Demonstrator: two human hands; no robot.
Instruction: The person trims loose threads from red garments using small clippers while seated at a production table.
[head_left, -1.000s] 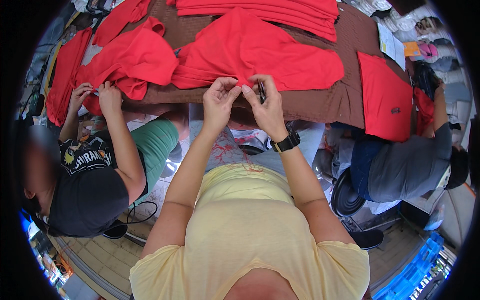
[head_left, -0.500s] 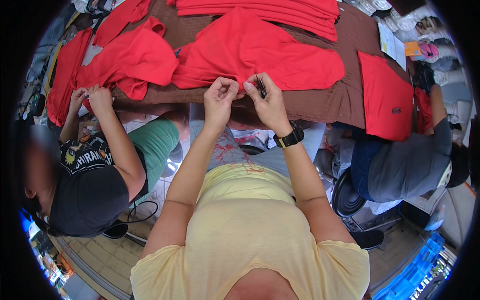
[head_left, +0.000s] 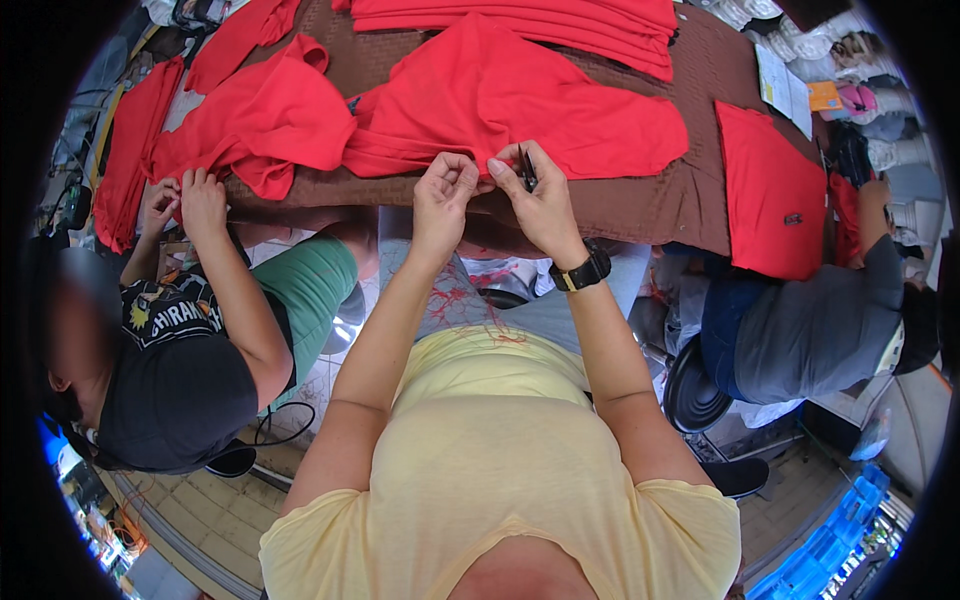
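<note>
A red cloth garment [head_left: 560, 110] lies spread over the table in front of me, its near edge drawn toward my fingers. My left hand [head_left: 440, 205] is closed in a pinch at that edge, palm side partly up; the exact bit between its fingertips is too small to see. Close beside it, my right hand [head_left: 543, 205] holds small dark thread snips [head_left: 527, 172], points upward, with the thumb and forefinger near the cloth's edge. A black watch sits on my right wrist. Loose red threads [head_left: 455, 300] lie on my lap.
The table has a brown cover [head_left: 640, 205]. Folded red garments [head_left: 520, 25] are stacked at the back, and another red piece [head_left: 770, 190] hangs over the right edge. A co-worker [head_left: 180, 370] handles red cloth at left; another person [head_left: 800, 330] sits at right by a black stool [head_left: 697, 390].
My right hand has shifted slightly right and tilted, moving a little away from my left hand, with the snips more upright. My left hand stays almost where it was.
</note>
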